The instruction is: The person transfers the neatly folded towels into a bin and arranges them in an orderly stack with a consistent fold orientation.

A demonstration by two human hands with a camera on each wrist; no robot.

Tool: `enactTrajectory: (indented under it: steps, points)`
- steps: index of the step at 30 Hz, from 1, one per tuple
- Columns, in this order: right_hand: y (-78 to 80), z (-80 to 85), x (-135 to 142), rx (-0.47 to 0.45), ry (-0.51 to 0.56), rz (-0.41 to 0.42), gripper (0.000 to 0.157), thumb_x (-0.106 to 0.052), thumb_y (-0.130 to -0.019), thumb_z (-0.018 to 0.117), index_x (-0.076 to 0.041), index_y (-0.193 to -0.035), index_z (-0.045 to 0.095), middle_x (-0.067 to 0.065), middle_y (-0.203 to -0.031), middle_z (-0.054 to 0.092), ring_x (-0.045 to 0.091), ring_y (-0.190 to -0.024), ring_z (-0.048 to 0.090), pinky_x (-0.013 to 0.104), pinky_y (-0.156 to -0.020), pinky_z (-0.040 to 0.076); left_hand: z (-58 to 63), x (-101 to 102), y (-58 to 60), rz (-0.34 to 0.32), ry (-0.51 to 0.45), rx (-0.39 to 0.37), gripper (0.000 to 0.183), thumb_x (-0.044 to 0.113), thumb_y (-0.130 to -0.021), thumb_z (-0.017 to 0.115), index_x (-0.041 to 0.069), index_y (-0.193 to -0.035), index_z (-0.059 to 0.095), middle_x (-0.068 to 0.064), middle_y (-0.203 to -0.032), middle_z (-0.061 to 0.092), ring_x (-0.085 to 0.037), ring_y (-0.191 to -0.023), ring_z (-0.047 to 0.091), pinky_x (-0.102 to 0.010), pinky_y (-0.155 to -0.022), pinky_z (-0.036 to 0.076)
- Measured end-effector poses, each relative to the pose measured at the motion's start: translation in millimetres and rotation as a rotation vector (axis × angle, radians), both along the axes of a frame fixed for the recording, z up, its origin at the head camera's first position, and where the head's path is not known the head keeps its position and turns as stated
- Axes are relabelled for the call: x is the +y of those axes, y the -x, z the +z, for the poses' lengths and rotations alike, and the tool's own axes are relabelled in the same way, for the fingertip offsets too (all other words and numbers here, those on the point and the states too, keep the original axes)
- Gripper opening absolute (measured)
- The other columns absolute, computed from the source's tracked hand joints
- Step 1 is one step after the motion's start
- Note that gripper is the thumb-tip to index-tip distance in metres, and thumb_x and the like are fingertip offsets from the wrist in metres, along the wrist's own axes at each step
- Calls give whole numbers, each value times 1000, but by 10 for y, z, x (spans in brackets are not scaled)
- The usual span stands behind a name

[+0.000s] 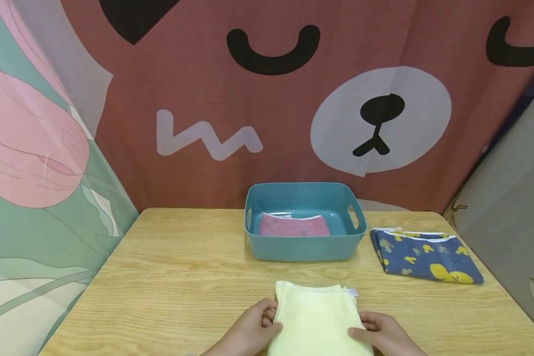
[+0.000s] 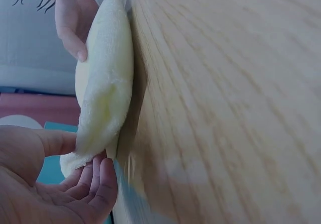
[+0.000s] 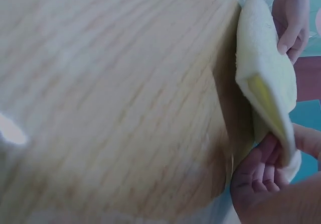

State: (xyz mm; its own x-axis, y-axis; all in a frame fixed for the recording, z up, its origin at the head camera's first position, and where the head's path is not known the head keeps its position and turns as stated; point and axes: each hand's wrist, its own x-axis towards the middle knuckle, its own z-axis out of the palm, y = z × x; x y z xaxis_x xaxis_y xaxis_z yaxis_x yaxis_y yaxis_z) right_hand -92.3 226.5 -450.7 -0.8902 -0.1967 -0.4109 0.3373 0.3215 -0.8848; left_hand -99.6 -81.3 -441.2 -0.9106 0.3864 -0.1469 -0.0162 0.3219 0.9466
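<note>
A folded pale yellow towel (image 1: 317,321) lies between my two hands at the front of the table, a small white tag at its far right corner. My left hand (image 1: 254,326) pinches its left edge, thumb on top and fingers beneath. On the opposite edge my right hand (image 1: 384,333) grips the cloth the same way. In the left wrist view the towel (image 2: 108,78) shows as a thick folded bundle close over the wood. The right wrist view shows the layers of the towel (image 3: 263,68) parting slightly near the right fingers (image 3: 263,171).
Behind the towel stands a teal plastic basket (image 1: 304,249) with side handle holes, holding a folded pink cloth (image 1: 293,226). To its right lies a folded navy cloth (image 1: 420,257) with yellow patterns. The wooden table (image 1: 178,267) meets a printed curtain (image 1: 196,183) at the back.
</note>
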Motion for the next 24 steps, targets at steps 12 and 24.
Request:
enactTrajectory:
  steps: [12,24]
  points:
    - [-27,4,-26,47,23,2,58,-22,-95,67,23,-128,47,10,-104,70,21,-91,66,37,-77,56,-26,-4,-13,27,-31,9,32,3,-90,67,-7,-119,57,-4,-92,54,-15,-81,50,-20,-68,45]
    - [-53,75,-57,54,59,-44,60,-21,-96,65,23,-132,43,13,-104,69,24,-89,68,39,-75,57,2,-4,-16,49,-94,25,32,2,-90,68,-10,-117,57,-5,-93,51,-15,-81,46,-18,-68,44]
